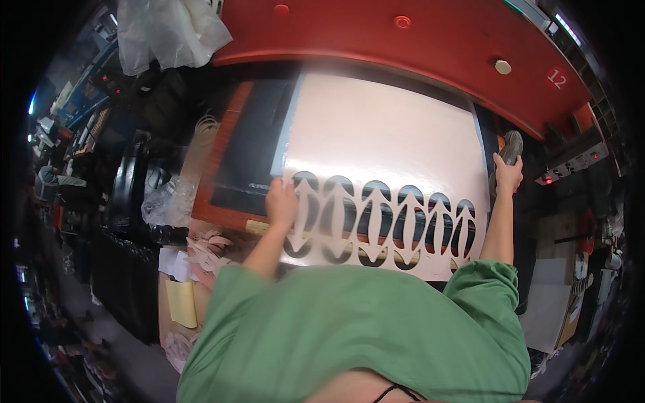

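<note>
By the board's [207, 195] front edge we can't tell our left hand's [281, 201] grip — pink sheet's [386, 127] holey — our right hand [508, 176] clutches a grey thing [513, 145].

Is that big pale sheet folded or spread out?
Spread out: the pale sheet shows one broad, smooth face without folds; the left hand is at its left edge.

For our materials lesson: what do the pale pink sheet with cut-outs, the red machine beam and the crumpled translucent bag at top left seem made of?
Pale pink sheet with cut-outs: perhaps plastic or synthetic leather, satin; smooth face, soft highlights.
Red machine beam: probably painted metal, glossy; even colour and sheen.
Crumpled translucent bag: likely thin plastic film, glossy; shiny folds.
</note>
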{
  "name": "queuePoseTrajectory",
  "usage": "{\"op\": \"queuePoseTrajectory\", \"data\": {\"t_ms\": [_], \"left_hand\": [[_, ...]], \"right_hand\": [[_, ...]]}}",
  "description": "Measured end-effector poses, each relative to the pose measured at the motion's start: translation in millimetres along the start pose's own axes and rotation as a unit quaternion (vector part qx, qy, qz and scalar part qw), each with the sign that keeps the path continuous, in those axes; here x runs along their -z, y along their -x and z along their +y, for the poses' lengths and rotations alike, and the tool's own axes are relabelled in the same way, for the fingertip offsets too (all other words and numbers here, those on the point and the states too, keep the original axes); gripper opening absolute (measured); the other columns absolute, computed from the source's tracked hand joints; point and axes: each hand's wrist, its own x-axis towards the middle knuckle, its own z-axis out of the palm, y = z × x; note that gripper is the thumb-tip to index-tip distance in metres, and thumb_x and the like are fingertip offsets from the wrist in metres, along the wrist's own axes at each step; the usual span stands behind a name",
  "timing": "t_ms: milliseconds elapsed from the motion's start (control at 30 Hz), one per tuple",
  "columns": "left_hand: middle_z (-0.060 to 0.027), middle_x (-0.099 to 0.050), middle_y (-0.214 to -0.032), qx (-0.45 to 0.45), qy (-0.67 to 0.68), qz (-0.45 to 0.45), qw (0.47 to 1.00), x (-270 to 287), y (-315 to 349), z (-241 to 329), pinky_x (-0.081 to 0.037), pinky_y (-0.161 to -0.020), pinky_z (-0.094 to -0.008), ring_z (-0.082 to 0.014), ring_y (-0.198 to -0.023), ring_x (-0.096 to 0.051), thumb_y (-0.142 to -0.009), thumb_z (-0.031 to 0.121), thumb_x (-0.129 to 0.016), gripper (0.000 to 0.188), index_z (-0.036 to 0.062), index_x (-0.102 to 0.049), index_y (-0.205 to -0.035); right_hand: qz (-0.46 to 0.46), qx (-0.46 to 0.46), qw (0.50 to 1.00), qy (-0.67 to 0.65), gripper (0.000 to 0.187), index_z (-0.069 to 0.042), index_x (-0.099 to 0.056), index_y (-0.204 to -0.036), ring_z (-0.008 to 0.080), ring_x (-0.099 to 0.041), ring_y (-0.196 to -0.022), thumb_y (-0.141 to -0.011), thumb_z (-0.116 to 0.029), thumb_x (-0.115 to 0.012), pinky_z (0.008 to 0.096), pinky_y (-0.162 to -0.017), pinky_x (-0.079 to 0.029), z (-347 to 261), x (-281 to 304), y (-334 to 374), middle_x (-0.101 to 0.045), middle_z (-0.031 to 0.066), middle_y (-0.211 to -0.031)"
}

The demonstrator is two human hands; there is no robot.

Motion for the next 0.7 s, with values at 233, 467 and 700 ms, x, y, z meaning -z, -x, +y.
{"op": "queuePoseTrajectory", "data": {"t_ms": [233, 467, 700], "left_hand": [[-0.0290, -0.065, -0.092, 0.009, 0.046, -0.045, 0.998, 6, -14, -5, -0.049, -0.079, -0.0526, -0.0478, -0.090, -0.063, -0.096, 0.026, -0.057, 0.030, -0.0037, -0.059, -0.095], [-0.0280, -0.065, -0.082, -0.002, 0.099, -0.043, 0.994, 13, -21, -12, -0.050, -0.070, -0.0498, -0.0464, -0.079, -0.065, -0.091, 0.032, -0.068, 0.039, -0.0045, -0.056, -0.094], [-0.0221, -0.047, -0.137, -0.211, 0.051, 0.015, 0.976, 23, -20, -36, -0.033, -0.107, -0.0559, -0.0445, -0.130, -0.040, -0.081, 0.036, -0.077, 0.071, 0.0073, -0.049, -0.139]], "right_hand": [[-0.148, 0.204, 0.942, -0.221, 0.083, 0.002, -0.052, -0.136, 0.0275, -0.070, -0.089, -0.066, -0.030, -0.083, 0.0380, -0.082, -0.054, -134, -44, 153, -0.070, 0.0205, -0.105], [-0.274, 0.215, 0.936, -0.054, 0.090, -0.004, -0.047, -0.142, 0.0373, -0.065, -0.108, -0.066, -0.041, -0.079, 0.0439, -0.093, -0.052, -262, -95, 304, -0.066, 0.0250, -0.118], [-0.265, 0.282, 0.919, 0.078, 0.086, -0.015, -0.038, -0.148, 0.0418, -0.052, -0.122, -0.073, -0.038, -0.073, 0.0477, -0.102, -0.044, -295, -111, 339, -0.050, 0.0252, -0.134]]}}
